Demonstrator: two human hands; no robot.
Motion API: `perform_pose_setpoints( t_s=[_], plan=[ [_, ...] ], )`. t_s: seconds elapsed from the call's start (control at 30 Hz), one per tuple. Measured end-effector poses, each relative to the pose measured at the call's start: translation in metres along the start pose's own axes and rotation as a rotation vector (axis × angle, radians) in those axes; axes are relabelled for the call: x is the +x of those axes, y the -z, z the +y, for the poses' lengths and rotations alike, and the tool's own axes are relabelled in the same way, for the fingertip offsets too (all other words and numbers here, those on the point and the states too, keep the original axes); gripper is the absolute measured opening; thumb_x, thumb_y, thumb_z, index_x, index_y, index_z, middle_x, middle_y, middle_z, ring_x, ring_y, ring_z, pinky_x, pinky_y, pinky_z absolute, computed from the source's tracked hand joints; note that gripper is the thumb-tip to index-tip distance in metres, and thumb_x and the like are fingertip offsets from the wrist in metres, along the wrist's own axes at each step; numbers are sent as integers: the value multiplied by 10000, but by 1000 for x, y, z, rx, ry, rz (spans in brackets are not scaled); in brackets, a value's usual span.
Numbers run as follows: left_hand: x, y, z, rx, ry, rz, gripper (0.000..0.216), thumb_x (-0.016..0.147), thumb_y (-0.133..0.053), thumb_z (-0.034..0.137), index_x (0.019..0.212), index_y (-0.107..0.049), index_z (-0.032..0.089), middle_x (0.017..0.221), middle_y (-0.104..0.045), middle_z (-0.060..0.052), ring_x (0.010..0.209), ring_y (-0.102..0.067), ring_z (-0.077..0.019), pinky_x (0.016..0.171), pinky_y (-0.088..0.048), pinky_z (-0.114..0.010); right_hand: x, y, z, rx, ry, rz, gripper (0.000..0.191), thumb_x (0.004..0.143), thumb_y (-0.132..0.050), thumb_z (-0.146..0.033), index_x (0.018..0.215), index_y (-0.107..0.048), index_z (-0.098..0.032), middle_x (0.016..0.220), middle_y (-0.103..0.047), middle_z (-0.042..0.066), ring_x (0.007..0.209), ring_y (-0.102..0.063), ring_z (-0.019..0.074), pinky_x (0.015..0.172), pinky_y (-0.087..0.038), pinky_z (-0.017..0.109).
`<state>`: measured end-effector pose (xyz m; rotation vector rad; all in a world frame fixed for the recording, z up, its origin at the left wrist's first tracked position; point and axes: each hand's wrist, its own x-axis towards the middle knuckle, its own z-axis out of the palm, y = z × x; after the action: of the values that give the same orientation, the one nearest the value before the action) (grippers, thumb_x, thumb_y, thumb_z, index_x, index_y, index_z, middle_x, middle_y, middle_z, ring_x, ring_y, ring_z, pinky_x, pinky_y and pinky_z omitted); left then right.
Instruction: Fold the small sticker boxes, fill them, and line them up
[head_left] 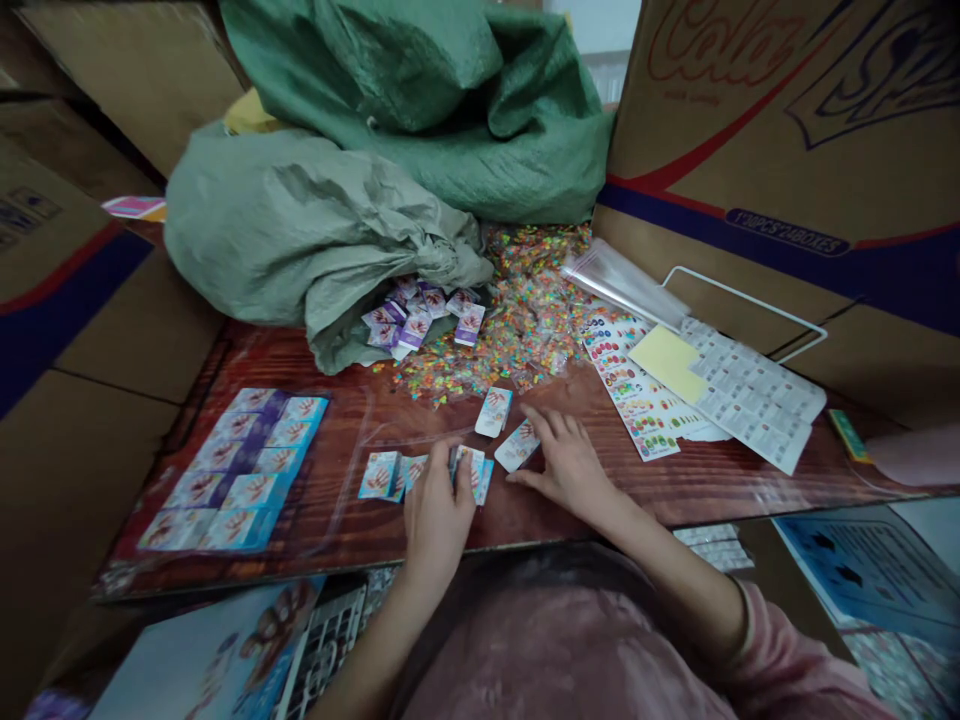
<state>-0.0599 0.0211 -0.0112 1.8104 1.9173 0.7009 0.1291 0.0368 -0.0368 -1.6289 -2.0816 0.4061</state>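
On the red-brown table, small blue-and-white card boxes with a hand picture lie in front of me. My left hand (441, 502) is closed over a short row of them, its fingers curled at a small box (471, 462); the fingers partly hide the row. At the row's left end sits another small box (379, 474). My right hand (571, 464) has its thumb and fingers around a tilted small box (517, 446). Just beyond, between the hands, stands a loose box (493, 412). Further left, purple and blue boxes (240, 470) form a neat two-column block.
A grey-green sack (322, 220) spills purple-and-white boxes (420, 315). Behind it lies a green sack (450, 100). Small colourful packets (517, 310) are heaped mid-table. Sticker sheets (630, 385), a yellow paper (667, 362) and clear plastic film (626, 283) lie right. Large cartons (787, 200) flank the table.
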Motion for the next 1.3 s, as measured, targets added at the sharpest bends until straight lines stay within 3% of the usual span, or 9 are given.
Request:
perform_pose_setpoints(
  t_s=[0.1,0.3,0.43,0.6,0.7,0.8,0.87,1.03,1.3],
  plan=[
    [2,0,1,247,-35,5,291,943,-400,314,1127,-566,161,1080,-677,-124,926,-663,-265,706,-499,-337,2,-7,2,-62,28,-27,682,758,-702,-383,1362,-460,-179,1232,-569,153,1103,-523,338,957,-418,519],
    [-6,7,17,518,-108,11,455,936,-382,463,1262,-520,177,1157,-621,-139,758,-668,-254,485,-427,-296,1,14,23,301,-75,234,744,729,-722,-447,1360,-413,-201,1253,-565,122,1151,-546,271,983,-447,424],
    [-9,7,30,189,-168,98,484,890,-483,491,1283,-506,209,1171,-615,-119,903,-652,-256,640,-493,-315,-9,36,14,334,34,254,811,716,-751,-357,1408,-341,-247,1373,-490,108,1272,-449,280,1065,-363,464],
    [2,-2,54,-606,-134,-340,459,858,-574,372,1282,-499,214,1239,-613,-88,1130,-580,-217,950,-454,-335,-26,54,-11,537,136,99,931,688,-800,-332,1449,-264,-306,1410,-464,90,1296,-442,261,1071,-376,440],
    [6,-5,65,-894,20,-509,388,854,-574,359,1203,-560,187,1178,-652,-82,1077,-609,-206,897,-482,-294,-32,58,-10,776,105,98,871,713,-784,-358,1436,-301,-310,1367,-515,97,1221,-531,248,1013,-449,405],
    [5,-6,67,-963,159,-506,434,835,-592,426,1198,-572,188,1049,-694,-64,888,-655,-175,743,-512,-243,-33,61,0,779,71,222,411,862,-636,-269,1262,-548,-285,1168,-650,71,1049,-636,206,888,-525,347],
    [5,-8,66,-961,191,-495,444,824,-606,447,1188,-589,194,997,-703,-48,810,-651,-149,698,-504,-218,-31,63,7,675,94,308,241,880,-597,-196,1104,-656,-266,1005,-700,50,929,-665,182,815,-541,314],
    [6,-11,65,-936,177,-484,416,810,-625,443,1142,-635,193,976,-712,-36,806,-646,-141,714,-501,-214,-29,69,10,499,228,330,239,863,-596,-118,1041,-688,-249,901,-709,38,810,-674,154,717,-548,263],
    [6,-5,67,-857,129,-474,385,807,-622,410,1104,-656,168,925,-724,-41,777,-654,-161,713,-517,-245,-37,73,11,263,315,325,269,887,-558,-160,1119,-666,-246,941,-711,57,875,-682,176,792,-570,294]
  ],
)
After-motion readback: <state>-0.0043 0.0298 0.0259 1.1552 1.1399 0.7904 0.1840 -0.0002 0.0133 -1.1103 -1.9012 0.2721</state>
